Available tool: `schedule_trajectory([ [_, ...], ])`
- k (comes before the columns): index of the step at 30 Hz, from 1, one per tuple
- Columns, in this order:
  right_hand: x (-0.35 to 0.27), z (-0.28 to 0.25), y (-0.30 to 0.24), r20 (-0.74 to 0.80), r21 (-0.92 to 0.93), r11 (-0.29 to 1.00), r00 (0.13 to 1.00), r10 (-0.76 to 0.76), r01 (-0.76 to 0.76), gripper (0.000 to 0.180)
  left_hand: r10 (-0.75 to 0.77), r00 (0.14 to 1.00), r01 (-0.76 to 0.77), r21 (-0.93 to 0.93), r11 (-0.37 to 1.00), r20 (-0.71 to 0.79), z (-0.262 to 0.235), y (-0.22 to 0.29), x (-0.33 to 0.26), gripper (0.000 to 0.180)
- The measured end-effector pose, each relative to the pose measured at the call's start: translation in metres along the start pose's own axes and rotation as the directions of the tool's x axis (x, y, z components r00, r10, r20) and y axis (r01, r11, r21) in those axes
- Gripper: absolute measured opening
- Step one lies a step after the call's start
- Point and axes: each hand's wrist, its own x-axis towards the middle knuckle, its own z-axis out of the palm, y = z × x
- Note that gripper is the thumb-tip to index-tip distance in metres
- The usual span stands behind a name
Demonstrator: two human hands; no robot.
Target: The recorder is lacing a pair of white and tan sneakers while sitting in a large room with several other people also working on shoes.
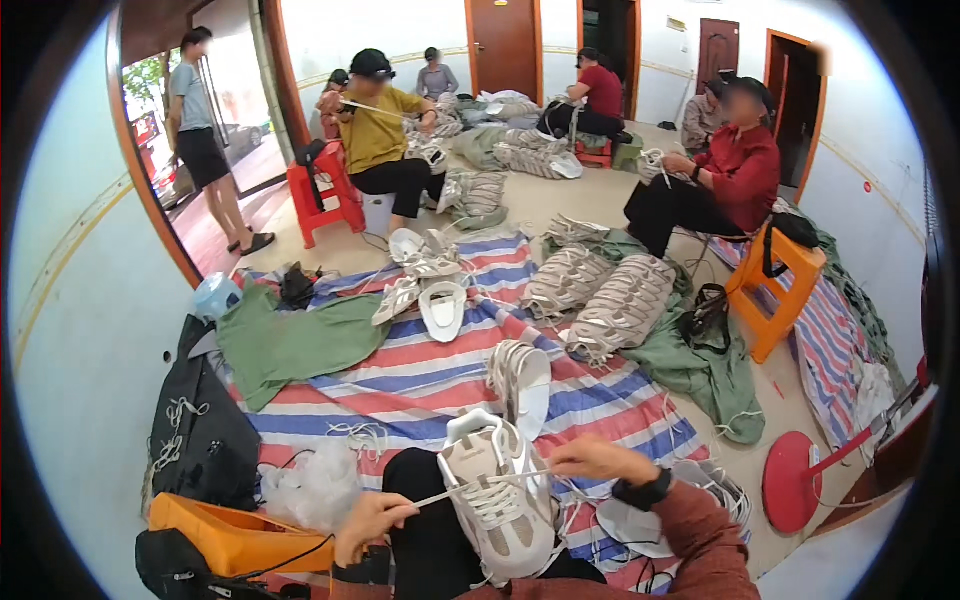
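A beige and white sneaker upper (503, 540) rests on my lap, its toe toward me and its heel collar facing away. White shoelace (462, 490) runs across its eyelets and is drawn out taut to both sides. At the left, my left hand (375, 520) is closed in a pinch on one lace end. Somewhat higher and to the right, my right hand (600, 460) pinches the other end. Just beyond the sneaker upper, a nested stack of similar uppers (520, 385) lies on the striped sheet (420, 385).
More uppers (625, 305) lie in rows on green cloth (295, 345). An orange stool (240, 540) and plastic bag (312, 487) are on my left; a red round base (792, 482) stands at right. Several people sit farther off; one person (205, 120) stands near the doorway.
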Motion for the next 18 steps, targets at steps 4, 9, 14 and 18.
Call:
schedule_trajectory([
  [4, -0.055, -0.054, 0.017, -0.069, -0.283, 0.951, 0.991, 0.112, -0.127, 0.015, -0.101, 0.985, 0.084, -0.119, 0.989, -0.142, -0.038, -0.043, -0.007, 0.016],
  [9, -0.125, -0.085, 0.041, -0.469, -0.270, 0.870, 0.846, 0.255, -0.412, 0.010, -0.030, 0.856, 0.071, 0.061, 0.996, -0.515, -0.058, -0.115, 0.000, 0.013],
  [14, -0.187, -0.090, 0.075, -0.671, -0.269, 0.792, 0.696, 0.253, -0.547, 0.010, 0.290, 0.595, 0.029, 0.380, 0.924, -0.750, -0.074, -0.182, 0.013, 0.015],
  [18, -0.232, -0.082, 0.109, -0.853, -0.367, 0.613, 0.517, 0.080, -0.700, 0.010, -0.098, 0.388, 0.088, -0.069, 0.994, -0.917, -0.076, -0.208, 0.020, 0.019],
])
